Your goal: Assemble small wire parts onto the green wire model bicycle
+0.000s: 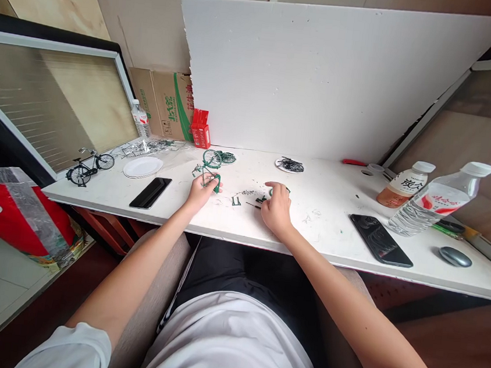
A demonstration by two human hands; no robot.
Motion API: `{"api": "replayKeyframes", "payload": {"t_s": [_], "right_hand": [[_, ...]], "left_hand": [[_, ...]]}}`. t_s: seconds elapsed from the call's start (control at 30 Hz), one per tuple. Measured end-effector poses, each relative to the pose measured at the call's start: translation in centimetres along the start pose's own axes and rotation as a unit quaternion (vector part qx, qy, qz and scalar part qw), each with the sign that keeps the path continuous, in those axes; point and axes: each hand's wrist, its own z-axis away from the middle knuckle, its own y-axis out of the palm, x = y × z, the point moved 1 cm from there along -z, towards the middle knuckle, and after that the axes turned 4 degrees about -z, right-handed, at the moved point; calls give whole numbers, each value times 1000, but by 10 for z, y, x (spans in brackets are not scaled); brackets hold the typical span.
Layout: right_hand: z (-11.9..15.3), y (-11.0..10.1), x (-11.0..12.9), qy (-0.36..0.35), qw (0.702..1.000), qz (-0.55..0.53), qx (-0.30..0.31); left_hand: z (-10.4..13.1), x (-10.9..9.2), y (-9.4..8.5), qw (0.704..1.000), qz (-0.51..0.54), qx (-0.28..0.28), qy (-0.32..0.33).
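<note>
My left hand [200,193] is closed around a small green model bicycle [217,183], keeping it upright at the table's near side. Over the loose parts rests my right hand [278,211], its index finger and thumb apart, with the other fingers mostly hidden. Green pieces [261,200] lie beside its thumb, and part of a green ring shows under the hand. A thin dark rod [253,205] points toward it. Between the hands are a green U-shaped part [236,201] and several tiny dark bits [248,192]. Green wheels [228,157] lie behind the bicycle.
At left are a finished black model bicycle [84,167], a white plate [142,167] and a phone [150,193]. A dish of black parts [290,165] sits at the back. On the right are another phone [380,240], two bottles [441,199] and a mouse [455,257].
</note>
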Motion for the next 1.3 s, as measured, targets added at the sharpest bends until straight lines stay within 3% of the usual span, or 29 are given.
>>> {"api": "replayKeyframes", "payload": {"t_s": [0.13,0.27,0.33,0.5,0.63,1.1,1.3], "right_hand": [[-15,-16,-12,21,998,-45,-30],[-31,-30,-34,27,998,-16,63],[-34,-32,-42,-9,993,14,117],[-27,-26,-49,-159,969,93,167],[-24,-25,-43,-184,957,116,192],[-22,-21,-41,-131,966,168,144],[-23,-24,-36,-117,971,178,108]], "left_hand": [[-2,6,-2,1000,12,-13,-23],[1,6,3,999,-4,-3,-46],[2,4,5,999,-3,3,-45],[6,1,8,999,3,7,-37],[6,3,10,1000,2,10,-28],[2,21,8,997,-32,68,16],[3,17,8,997,-25,69,1]]}}
